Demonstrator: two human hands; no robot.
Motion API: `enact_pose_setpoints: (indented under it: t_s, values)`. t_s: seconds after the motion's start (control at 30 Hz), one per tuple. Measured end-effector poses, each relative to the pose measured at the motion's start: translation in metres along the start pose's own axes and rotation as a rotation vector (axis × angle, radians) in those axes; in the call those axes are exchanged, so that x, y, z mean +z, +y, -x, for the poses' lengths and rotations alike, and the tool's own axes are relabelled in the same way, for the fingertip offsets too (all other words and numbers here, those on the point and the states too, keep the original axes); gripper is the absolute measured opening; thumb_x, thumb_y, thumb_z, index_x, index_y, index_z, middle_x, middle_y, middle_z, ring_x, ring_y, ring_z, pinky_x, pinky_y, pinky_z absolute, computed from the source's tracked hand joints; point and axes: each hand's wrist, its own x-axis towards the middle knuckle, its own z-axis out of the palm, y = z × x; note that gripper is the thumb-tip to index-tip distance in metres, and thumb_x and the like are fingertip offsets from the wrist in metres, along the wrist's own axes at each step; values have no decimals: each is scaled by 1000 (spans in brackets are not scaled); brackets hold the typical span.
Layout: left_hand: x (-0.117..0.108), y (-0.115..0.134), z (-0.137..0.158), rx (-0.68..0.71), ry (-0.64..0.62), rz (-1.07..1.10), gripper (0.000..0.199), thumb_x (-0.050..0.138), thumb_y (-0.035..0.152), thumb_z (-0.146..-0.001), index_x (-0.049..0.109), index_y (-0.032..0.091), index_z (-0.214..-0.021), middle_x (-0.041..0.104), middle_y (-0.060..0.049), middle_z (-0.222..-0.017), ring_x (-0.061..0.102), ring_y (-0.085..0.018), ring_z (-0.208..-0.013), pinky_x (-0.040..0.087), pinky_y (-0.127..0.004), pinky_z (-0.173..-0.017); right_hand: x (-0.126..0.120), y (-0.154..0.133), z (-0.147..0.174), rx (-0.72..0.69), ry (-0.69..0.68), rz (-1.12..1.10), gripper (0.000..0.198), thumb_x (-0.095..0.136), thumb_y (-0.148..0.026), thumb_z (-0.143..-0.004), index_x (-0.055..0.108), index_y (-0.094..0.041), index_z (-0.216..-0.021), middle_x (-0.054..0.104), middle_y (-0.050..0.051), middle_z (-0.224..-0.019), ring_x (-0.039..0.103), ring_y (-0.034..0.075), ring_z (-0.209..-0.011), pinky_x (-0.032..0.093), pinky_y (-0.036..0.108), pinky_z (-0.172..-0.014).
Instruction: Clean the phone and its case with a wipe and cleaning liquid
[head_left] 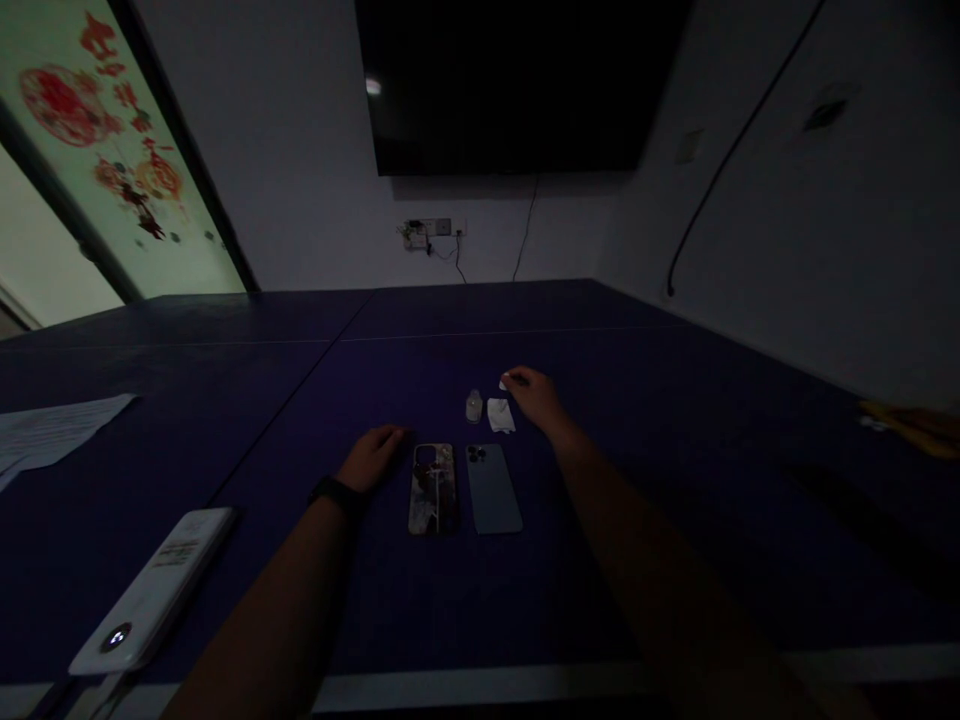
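My right hand (531,388) has its fingertips pinched on a small white piece (503,383), too small and dim to name. Just below it on the table lies a creased white tissue or wipe (500,415). A small clear bottle (474,407) stands upright left of the tissue. Nearer to me, a blue-grey smartphone (493,490) lies back up, its camera lenses at the top left. A patterned phone case (433,488) lies beside it. My left hand (371,457), a dark band on its wrist, rests on the table left of the case, fingers loosely extended, holding nothing.
A white power bank (154,590) with a lit display and a cable lies at the front left. Paper sheets (60,430) are at the far left of the dark blue table (420,370). A yellow item (911,428) sits at the right. A large screen (525,90) hangs on the wall.
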Motion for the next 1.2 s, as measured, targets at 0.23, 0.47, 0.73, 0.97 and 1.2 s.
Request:
enact_pose_setpoints:
  t_s: [0.23, 0.47, 0.73, 0.97, 1.2]
  values:
    - [1, -1, 0, -4, 11, -4, 57, 44, 65, -90, 74, 19, -105, 77, -11, -111, 69, -28, -104, 52, -39, -96, 2, 4, 1, -18, -10, 24, 15, 63, -33, -84, 73, -23, -80, 75, 1, -81, 69, 19, -79, 53, 31, -77]
    - [1, 1, 0, -6, 8, -6, 58, 45, 67, -89, 75, 19, -105, 77, -11, -111, 69, -28, -105, 52, -39, -96, -2, -2, 0, -30, -2, 36, 18, 61, -35, -85, 72, -22, -79, 75, 2, -80, 69, 19, -79, 51, 30, -76]
    - [1, 1, 0, -12, -1, 0, 57, 44, 66, -90, 75, 20, -105, 77, -10, -112, 68, -28, -106, 51, -39, -98, 0, -5, 2, -48, -8, 55, 18, 61, -35, -86, 71, -22, -78, 73, 3, -81, 67, 20, -80, 50, 31, -78]
    - [0, 0, 0, -12, 4, 4, 57, 45, 65, -89, 75, 19, -104, 77, -10, -112, 68, -28, -107, 50, -40, -99, 1, -4, 2, -54, -2, 83, 15, 62, -33, -86, 72, -23, -78, 73, 1, -79, 67, 20, -78, 50, 31, -77]
    - [2, -1, 0, 1, 10, 0, 54, 45, 62, -90, 75, 19, -104, 77, -10, -110, 69, -28, -103, 51, -40, -97, 3, -4, 4, -79, -3, 99, 16, 61, -34, -87, 73, -23, -82, 74, 2, -81, 67, 20, -81, 50, 31, -79]
